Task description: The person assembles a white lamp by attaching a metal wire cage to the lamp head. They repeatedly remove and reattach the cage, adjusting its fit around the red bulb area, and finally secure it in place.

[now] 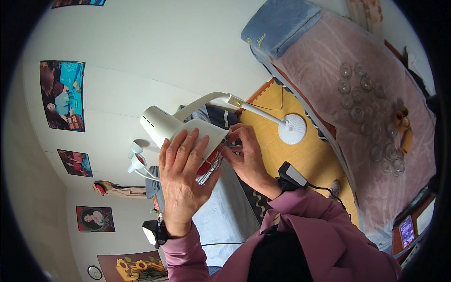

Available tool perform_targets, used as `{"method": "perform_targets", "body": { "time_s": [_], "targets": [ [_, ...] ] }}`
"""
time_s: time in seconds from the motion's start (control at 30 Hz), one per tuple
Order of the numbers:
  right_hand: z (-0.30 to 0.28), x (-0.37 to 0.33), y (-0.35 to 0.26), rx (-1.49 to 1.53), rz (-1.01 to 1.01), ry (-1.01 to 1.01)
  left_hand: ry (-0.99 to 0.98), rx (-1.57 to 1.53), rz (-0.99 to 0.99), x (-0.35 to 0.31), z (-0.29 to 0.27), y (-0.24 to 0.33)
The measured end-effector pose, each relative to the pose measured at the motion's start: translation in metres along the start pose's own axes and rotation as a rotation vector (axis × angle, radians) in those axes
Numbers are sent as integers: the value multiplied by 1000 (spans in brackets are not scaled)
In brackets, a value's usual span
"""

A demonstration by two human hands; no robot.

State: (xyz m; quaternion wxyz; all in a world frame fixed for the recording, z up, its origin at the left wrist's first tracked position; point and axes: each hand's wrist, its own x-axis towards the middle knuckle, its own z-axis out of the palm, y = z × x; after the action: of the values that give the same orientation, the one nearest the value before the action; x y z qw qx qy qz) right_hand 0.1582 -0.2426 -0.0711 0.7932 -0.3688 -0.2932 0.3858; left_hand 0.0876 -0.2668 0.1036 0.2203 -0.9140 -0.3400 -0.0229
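Observation:
In front of me is a white infrared lamp (160, 123), its head tilted with the opening toward me. Inside the shade shows a red bulb (205, 168), behind a wire guard (210, 175). My left hand (182, 181) clasps the left side of the lamp head, fingers spread over the shade and thumb beside the guard. At the right rim, my right hand (248, 160) has its fingers bent in and closed on the edge of the wire guard. Its fingertips are partly hidden. A curved arm runs from the lamp head to a round white base (292, 129) on the floor.
To the right stands a bed with a pink cover (310, 70), bearing several clear glass cups (358, 114), yellow-brown cylinders (406, 141) and a folded blue towel (282, 28). A blue-covered bed (225, 211) lies below the lamp. A smaller white lamp (136, 161) is at left.

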Motion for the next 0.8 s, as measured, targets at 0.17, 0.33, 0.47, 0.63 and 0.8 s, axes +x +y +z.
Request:
{"method": "perform_targets", "body": {
  "time_s": [0.17, 0.33, 0.47, 0.63, 0.8],
  "targets": [
    [-18, 2, -11, -234, 124, -133, 5, 43, 1, 10, -2, 9],
    [-17, 2, -12, -363, -341, 47, -49, 117, -1, 11, 4, 12],
    [-14, 0, -9, -317, -349, 59, -4, 100, 86, 13, 11, 5],
    [-9, -4, -5, -323, -386, 76, -53, 114, 126, 14, 10, 1],
    [-9, -3, 1, -318, -402, 59, -54, 100, 96, 16, 11, 2]
  ]
}}
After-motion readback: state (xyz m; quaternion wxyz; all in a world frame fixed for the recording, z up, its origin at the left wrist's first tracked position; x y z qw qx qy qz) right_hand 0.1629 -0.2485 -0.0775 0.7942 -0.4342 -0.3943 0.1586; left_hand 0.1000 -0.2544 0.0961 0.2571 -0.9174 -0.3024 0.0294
